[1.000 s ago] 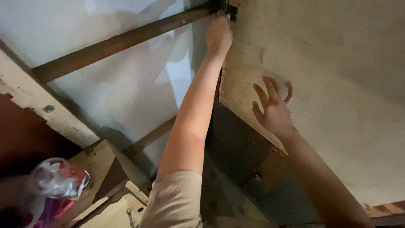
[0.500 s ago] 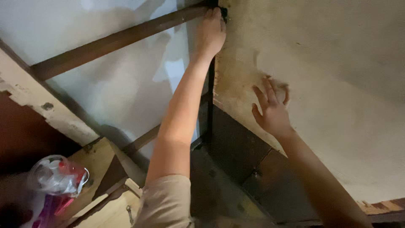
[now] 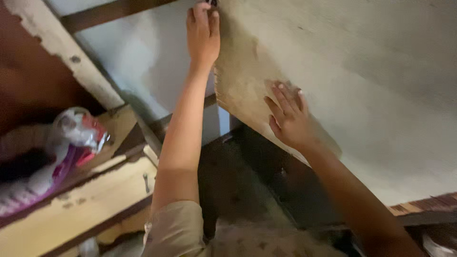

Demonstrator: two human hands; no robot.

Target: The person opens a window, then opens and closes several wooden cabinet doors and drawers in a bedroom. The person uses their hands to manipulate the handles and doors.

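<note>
Hands work at a large pale board point(image 3: 362, 81) that fills the right side of the view and tilts across it. The left hand point(image 3: 203, 33) reaches up to the board's upper left corner, fingers curled together and pinched on a small dark object point(image 3: 213, 3) at the very top edge of the view; what that object is cannot be told, since most of it is cut off. The left arm runs straight up from a beige short sleeve point(image 3: 176, 231) at the bottom.

The right hand point(image 3: 288, 116) lies flat against the board's face near its worn, brownish lower left edge, fingers spread apart and pressing on the surface, gripping nothing.

Behind the left arm stands a whitish wall point(image 3: 143, 57) crossed by a dark wooden batten point(image 3: 109, 12). A chipped, pale wooden beam point(image 3: 62, 52) slants down the left side. Below it a light wooden shelf point(image 3: 90, 195) holds a crumpled clear plastic bag point(image 3: 78, 131) with red and pink contents, well apart from both hands. Under the board the space is dark, with a dim metal-looking panel point(image 3: 285, 185). A strip of reddish brick point(image 3: 423, 205) shows at the board's lower right edge.
</note>
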